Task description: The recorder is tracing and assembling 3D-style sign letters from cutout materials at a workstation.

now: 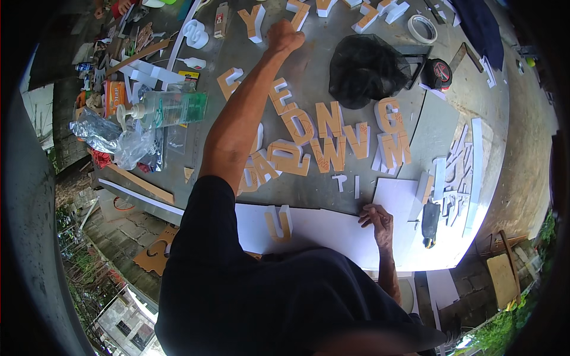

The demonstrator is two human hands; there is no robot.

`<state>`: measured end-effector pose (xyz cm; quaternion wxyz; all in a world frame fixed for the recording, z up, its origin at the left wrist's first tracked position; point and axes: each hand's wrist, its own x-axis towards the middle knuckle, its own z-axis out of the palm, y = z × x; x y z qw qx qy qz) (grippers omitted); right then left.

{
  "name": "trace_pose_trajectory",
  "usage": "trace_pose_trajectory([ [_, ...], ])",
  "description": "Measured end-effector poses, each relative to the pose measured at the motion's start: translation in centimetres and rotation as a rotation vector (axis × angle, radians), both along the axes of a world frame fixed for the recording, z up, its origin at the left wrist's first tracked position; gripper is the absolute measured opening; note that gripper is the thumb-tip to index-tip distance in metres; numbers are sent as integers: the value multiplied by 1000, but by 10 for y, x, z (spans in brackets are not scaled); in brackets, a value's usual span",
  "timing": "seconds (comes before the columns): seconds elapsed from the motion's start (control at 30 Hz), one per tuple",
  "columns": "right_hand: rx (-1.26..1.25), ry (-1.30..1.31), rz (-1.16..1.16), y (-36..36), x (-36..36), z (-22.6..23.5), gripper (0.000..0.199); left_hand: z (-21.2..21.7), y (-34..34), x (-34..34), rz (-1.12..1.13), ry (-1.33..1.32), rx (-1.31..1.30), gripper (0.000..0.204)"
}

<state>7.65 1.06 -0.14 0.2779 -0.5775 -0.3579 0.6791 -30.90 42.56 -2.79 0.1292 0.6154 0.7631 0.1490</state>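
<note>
Head view: letter blocks (331, 120) across tabletop (320, 59)
Left hand (286, 37): at far block (300, 19), fingers hidden, cannot tell
Right hand (380, 224): over white sheet (326, 228), fingers bent, grip unclear

Workshop: cardboard letters (330, 120), tape measure (436, 74)

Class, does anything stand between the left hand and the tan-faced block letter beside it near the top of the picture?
Nothing visible does. The left hand overlaps the lower end of the block letter in this view; its fingertips are hidden, so whether they touch cannot be told.
</note>
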Motion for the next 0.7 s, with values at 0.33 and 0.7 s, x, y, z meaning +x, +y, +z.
trace_pose_trajectory([
  [0.33, 151, 30, -12, 23, 4, 30, 43, 51, -75, -18, -288, -333, -40, 40],
  [0.7, 474, 90, -166, 110, -44, 106, 49, 156, -219, 57, -545, -788, -404, 57],
])
